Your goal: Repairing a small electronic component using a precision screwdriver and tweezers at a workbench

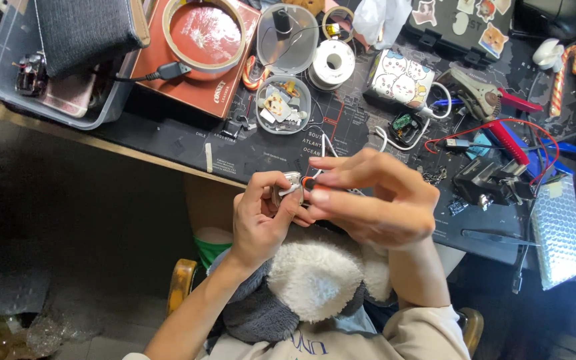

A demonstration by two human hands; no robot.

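Two hands: both up off the desk, meeting over the person's lap just below the desk edge.
Left hand [261,217]: fingers curled tight round a small silvery part [289,185], thumb pressed across its front, fingertips wrapped behind it.
Small silvery part: sits at the very tips of the left fingers, poking out above the thumb; its exact shape is hard to read, probably a little metal or clear-plastic piece.
Right hand [371,200]: reaching in from the right, thumb and forefinger pinched on a small red-orange bit [307,183], the other fingers fanned loosely below.
Red-orange bit: right at the right fingertips, touching the silvery part's right side, squeezed between the two hands.
White wire [325,148]: runs up from behind the fingers onto the dark desk mat [188,143].
Lap: grey and white fluffy plush [311,280] lying directly under both wrists.
Desk above the hands: round clear tub of small parts [283,105], a white spool [333,62] beside it, a cartoon-printed case [400,78] further right.
Right of the hands: red wire [501,127] looping over a black adapter [485,180], well apart from the fingers.
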